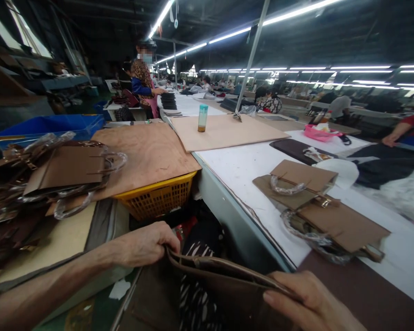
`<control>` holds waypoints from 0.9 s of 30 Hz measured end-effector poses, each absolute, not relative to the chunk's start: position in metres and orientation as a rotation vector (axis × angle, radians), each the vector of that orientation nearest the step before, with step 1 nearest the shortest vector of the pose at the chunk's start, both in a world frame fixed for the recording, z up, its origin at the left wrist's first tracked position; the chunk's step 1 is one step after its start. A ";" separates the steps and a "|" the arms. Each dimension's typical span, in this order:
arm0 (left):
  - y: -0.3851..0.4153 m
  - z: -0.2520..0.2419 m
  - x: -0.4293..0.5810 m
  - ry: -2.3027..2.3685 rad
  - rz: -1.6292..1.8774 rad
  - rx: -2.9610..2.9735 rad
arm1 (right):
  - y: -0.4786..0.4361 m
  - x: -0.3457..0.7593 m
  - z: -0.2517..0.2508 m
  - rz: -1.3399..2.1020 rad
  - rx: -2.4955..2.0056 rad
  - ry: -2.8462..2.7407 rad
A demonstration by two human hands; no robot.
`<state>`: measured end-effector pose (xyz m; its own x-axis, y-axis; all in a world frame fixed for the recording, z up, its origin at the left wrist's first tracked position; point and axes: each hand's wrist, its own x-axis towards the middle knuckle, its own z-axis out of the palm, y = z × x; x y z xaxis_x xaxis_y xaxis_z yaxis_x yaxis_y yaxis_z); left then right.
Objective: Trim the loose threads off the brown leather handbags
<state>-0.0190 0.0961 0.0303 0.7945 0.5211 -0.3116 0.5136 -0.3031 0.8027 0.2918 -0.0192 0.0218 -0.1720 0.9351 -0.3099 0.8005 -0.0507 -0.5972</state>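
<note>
A brown handbag (234,285) is held between both hands at the bottom of the head view, its top edge stretched across my lap. My left hand (148,243) pinches the bag's left upper corner, fingers closed. On the right side of the same rim, my right hand (300,294) grips with the thumb on the near face and the fingers behind. A narrow opening shows along the rim; the bag's lower part runs out of the frame. Patterned dark clothing (198,303) shows below and behind it.
Brown handbags with plastic-wrapped handles lie on the white table (227,170) at right, such as a flap bag (345,225), and in a pile (65,170) at left. A yellow basket (158,195) supports a board (141,151). A bottle (202,118) stands beyond. Co-workers are farther off.
</note>
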 end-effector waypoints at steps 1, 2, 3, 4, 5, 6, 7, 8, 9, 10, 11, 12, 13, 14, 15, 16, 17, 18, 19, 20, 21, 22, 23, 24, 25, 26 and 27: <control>0.098 0.031 -0.019 0.793 -0.019 1.938 | -0.016 0.291 0.019 1.117 -1.852 -1.965; 0.102 0.030 -0.019 0.821 -0.052 1.915 | -0.012 0.291 0.016 1.203 -1.807 -1.900; 0.106 0.028 -0.018 0.858 -0.079 1.896 | -0.008 0.290 0.012 1.285 -1.755 -1.829; 0.110 0.025 -0.017 0.890 -0.088 1.894 | -0.004 0.288 0.008 1.360 -1.701 -1.766; 0.114 0.022 -0.015 0.917 -0.080 1.919 | 0.000 0.288 0.005 1.421 -1.650 -1.716; 0.116 0.019 -0.014 0.943 -0.064 1.972 | 0.002 0.287 0.003 1.468 -1.609 -1.682; 0.117 0.017 -0.011 0.971 -0.051 2.051 | 0.003 0.286 0.003 1.507 -1.576 -1.661; 0.116 0.015 -0.009 1.004 -0.043 2.146 | 0.004 0.286 0.003 1.534 -1.556 -1.648; 0.114 0.014 -0.008 1.045 -0.039 2.248 | 0.003 0.286 0.005 1.560 -1.542 -1.637; 0.111 0.013 -0.006 1.090 -0.039 2.345 | 0.002 0.285 0.006 1.583 -1.528 -1.624; 0.109 0.012 -0.005 1.126 -0.035 2.430 | 0.001 0.285 0.008 1.602 -1.518 -1.609; 0.106 0.012 -0.003 1.139 -0.018 2.503 | 0.000 0.285 0.009 1.616 -1.510 -1.590; 0.104 0.013 -0.002 1.125 0.013 2.560 | -0.001 0.284 0.010 1.633 -1.501 -1.560; 0.102 0.014 -0.001 1.096 0.049 2.599 | -0.001 0.284 0.010 1.656 -1.490 -1.524; 0.100 0.016 0.001 1.056 0.083 2.616 | -0.001 0.284 0.010 1.686 -1.476 -1.488; 0.098 0.018 0.003 1.008 0.111 2.613 | -0.001 0.283 0.009 1.710 -1.465 -1.454; 0.097 0.021 0.006 0.955 0.131 2.598 | -0.001 0.283 0.008 1.735 -1.451 -1.426; 0.096 0.024 0.010 0.900 0.144 2.572 | 0.000 0.283 0.008 1.755 -1.436 -1.406; 0.095 0.027 0.015 0.843 0.143 2.542 | 0.000 0.282 0.007 1.770 -1.422 -1.396; 0.094 0.029 0.019 0.789 0.133 2.509 | 0.001 0.282 0.007 1.782 -1.410 -1.392; 0.094 0.031 0.025 0.747 0.120 2.477 | 0.001 0.282 0.007 1.791 -1.401 -1.388; 0.094 0.032 0.030 0.720 0.108 2.447 | 0.001 0.282 0.007 1.794 -1.398 -1.386; 0.095 0.032 0.035 0.708 0.104 2.422 | 0.001 0.282 0.007 1.789 -1.404 -1.385; 0.096 0.031 0.040 0.707 0.107 2.400 | 0.001 0.282 0.008 1.777 -1.415 -1.384; 0.098 0.029 0.044 0.710 0.116 2.380 | 0.001 0.283 0.008 1.766 -1.423 -1.381; 0.100 0.027 0.047 0.714 0.133 2.361 | 0.000 0.283 0.008 1.758 -1.426 -1.375; 0.102 0.025 0.050 0.715 0.145 2.345 | 0.000 0.284 0.008 1.756 -1.423 -1.366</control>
